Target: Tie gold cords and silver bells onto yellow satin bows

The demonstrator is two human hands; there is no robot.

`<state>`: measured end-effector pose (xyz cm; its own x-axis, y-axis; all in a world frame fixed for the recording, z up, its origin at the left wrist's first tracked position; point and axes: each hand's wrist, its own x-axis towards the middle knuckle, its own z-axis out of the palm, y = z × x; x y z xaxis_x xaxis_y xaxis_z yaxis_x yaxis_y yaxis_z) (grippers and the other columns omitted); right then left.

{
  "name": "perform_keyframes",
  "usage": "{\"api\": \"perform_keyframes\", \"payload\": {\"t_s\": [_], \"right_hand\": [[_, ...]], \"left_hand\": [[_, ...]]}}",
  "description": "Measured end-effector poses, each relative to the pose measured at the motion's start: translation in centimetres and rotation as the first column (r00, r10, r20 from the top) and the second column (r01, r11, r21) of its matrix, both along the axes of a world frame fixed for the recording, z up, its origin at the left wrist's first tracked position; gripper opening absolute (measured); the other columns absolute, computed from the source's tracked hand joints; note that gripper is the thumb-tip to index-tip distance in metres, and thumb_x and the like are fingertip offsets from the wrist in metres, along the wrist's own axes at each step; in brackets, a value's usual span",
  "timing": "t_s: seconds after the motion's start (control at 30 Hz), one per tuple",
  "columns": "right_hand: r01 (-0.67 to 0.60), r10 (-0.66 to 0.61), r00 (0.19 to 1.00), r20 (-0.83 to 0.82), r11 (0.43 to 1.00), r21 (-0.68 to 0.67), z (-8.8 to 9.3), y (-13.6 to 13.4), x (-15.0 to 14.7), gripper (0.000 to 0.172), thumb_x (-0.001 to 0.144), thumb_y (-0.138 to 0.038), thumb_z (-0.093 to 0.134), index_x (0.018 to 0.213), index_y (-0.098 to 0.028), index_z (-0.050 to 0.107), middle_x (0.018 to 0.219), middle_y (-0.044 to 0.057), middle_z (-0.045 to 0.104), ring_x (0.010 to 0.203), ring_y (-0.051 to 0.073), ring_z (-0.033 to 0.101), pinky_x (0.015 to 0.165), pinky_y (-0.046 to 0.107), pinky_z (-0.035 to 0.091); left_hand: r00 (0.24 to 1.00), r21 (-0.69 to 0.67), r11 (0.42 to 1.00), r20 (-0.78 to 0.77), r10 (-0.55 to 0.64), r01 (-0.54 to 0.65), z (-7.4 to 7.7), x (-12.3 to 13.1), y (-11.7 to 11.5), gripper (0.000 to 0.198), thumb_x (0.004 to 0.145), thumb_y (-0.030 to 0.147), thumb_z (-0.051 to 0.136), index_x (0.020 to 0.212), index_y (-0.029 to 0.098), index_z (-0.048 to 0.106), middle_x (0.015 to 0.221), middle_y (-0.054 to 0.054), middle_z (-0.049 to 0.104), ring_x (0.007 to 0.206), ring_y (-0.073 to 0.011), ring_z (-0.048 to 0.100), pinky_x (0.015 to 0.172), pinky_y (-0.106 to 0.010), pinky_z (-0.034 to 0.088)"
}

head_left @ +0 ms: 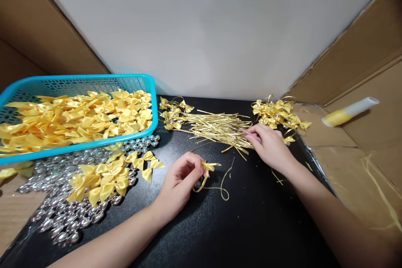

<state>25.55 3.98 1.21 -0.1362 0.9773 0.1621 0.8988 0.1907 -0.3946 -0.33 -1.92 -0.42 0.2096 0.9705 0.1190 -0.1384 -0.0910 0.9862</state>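
Between the fingers of the left hand (184, 180), pinched together at thumb and forefinger, is a small yellow satin bow (210, 166) with a loop of flat gold cord hanging from it. Just to the right of those fingers, a thin yellowish strand (228, 194) curls across the black desk (245, 226).

Farther off and to their right, the fingers of the right hand (270, 144) are closed on a small pink implement (255, 137); most of it is hidden, so its kind cannot be told. Its tip points left, over the near right part of a loose heap of straight, shiny gold cord lengths (216, 127), which lies beyond the left fingers.

Just beyond the right fingers is a cluster of gold-looped yellow bows (276, 113) with silvery beads showing among them; a smaller cluster of looped bows (172, 115) sits at the left end of the heap.

To the left of the left fingers, loose yellow satin bows (103, 180) rest on a spread of shiny silver teardrop beads (59, 222). Beyond these stands a turquoise plastic basket (154, 111) with openwork sides, well filled with yellow satin bows (78, 117). Well to the right of the right fingers is a white-and-yellow tube (351, 111) beside brown cardboard (370, 29).
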Motion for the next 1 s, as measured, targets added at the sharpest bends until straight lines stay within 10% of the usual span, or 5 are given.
{"api": "perform_keyframes", "payload": {"t_s": [0.17, 0.33, 0.57, 1.0], "right_hand": [[0.222, -0.176, 0.939, -0.297, 0.966, 0.130, 2.4, -0.4, 0.6, 0.014, 0.092, -0.035, 0.050, 0.088, -0.022, 0.048, 0.090, 0.008, 0.065, 0.071, 0.022, 0.063, 0.066, 0.036, 0.047], [0.020, -0.045, 0.881, -0.470, 0.998, -0.058, 4.3, -2.0, -0.3, 0.017, 0.095, -0.039, 0.045, 0.088, -0.024, 0.044, 0.070, -0.001, 0.060, 0.055, 0.015, 0.053, 0.052, 0.027, 0.041], [-0.359, 0.299, 0.919, -0.257, 0.904, -0.234, 6.1, -4.0, -2.5, 0.032, 0.096, -0.040, 0.044, 0.075, -0.022, 0.059, 0.063, -0.001, 0.059, 0.055, 0.014, 0.052, 0.048, 0.025, 0.036], [-0.363, 0.394, 0.919, 0.030, 0.871, -0.331, 6.3, -4.8, -4.3, 0.029, 0.094, -0.038, 0.045, 0.073, -0.021, 0.054, 0.069, 0.000, 0.061, 0.064, 0.016, 0.054, 0.060, 0.028, 0.034]], "left_hand": [[0.995, -0.012, 0.996, -0.034, -0.089, 0.088, 0.3, 0.0, 0.2, 0.019, 0.088, 0.026, 0.059, 0.075, 0.019, 0.071, 0.071, -0.004, 0.066, 0.066, -0.0152, 0.061, 0.060, -0.027, 0.049], [0.994, -0.125, 0.987, 0.047, -0.098, 0.103, -0.1, 0.2, 0.1, 0.022, 0.086, 0.028, 0.064, 0.105, 0.024, 0.075, 0.072, -0.005, 0.071, 0.059, -0.0131, 0.058, 0.049, -0.023, 0.045], [0.992, -0.170, 0.978, 0.070, -0.109, 0.120, 0.1, 0.2, -0.1, 0.030, 0.084, 0.031, 0.069, 0.114, 0.025, 0.072, 0.077, -0.005, 0.076, 0.058, -0.0115, 0.059, 0.055, -0.024, 0.049], [0.989, -0.270, 0.952, 0.062, -0.135, 0.147, 0.5, 0.2, -0.3, 0.037, 0.082, 0.036, 0.072, 0.117, 0.024, 0.071, 0.095, -0.006, 0.078, 0.083, -0.0175, 0.070, 0.085, -0.032, 0.054]]}}
